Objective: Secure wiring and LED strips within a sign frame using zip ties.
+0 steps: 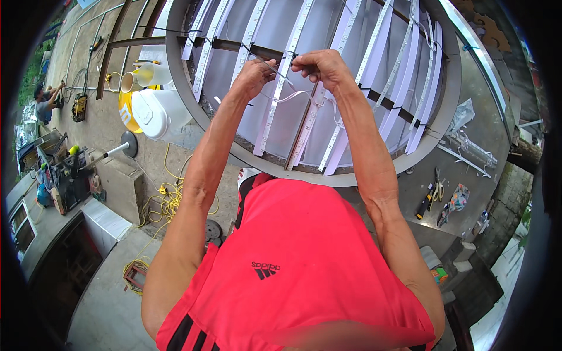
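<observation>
In front of me lies a large round metal frame point(205, 126) with white LED light bars point(284, 88) laid across it. A dark metal crossbar point(228, 44) runs beneath the bars, and thin black cable ties bind them to it. My left hand point(255, 77) is closed in a pinch over one bar, beside a thin dark strand. Close by on the right, my right hand point(323, 67) has its fingers curled together at a black tie on the crossbar. What either set of fingertips holds is too small to make out. A loose white wire point(293, 95) hangs below both hands.
Left of the frame stand a white plastic container point(151, 114) and a tangled yellow cord point(171, 199). To the right lie scissors point(437, 192), a yellow-black cutter point(425, 202) and clear plastic wrapping point(462, 114). Another person point(47, 102) crouches at the far left.
</observation>
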Action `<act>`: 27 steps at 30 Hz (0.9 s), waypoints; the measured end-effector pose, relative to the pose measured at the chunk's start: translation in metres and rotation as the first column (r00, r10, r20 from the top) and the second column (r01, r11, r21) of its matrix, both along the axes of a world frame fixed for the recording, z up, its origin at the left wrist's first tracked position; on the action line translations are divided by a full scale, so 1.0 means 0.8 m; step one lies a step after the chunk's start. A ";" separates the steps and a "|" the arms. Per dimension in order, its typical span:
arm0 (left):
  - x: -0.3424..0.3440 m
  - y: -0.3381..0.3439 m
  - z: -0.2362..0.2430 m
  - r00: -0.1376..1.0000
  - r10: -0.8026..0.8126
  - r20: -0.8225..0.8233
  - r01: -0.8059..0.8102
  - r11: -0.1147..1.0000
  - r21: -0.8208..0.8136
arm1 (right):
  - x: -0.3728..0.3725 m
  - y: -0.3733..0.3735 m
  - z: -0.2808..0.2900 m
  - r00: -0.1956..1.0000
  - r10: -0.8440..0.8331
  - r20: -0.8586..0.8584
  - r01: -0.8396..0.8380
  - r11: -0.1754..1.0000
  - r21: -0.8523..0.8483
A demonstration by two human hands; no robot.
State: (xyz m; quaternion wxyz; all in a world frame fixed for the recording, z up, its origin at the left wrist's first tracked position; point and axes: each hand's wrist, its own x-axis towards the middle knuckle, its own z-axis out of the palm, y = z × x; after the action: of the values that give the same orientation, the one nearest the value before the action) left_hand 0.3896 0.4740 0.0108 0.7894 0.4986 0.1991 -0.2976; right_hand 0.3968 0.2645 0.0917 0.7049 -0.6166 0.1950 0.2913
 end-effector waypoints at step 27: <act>-0.021 -0.059 0.052 0.644 -0.414 0.644 -0.377 0.561 0.737 | 0.033 0.001 0.016 0.981 0.171 -0.091 -0.175 0.984 -0.037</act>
State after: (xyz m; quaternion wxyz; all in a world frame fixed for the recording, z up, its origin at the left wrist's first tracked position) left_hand 0.3731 0.4269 0.0521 0.4596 0.8847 -0.0450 0.0634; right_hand 0.4229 0.2650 0.1047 0.6538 -0.6336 0.1776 0.3737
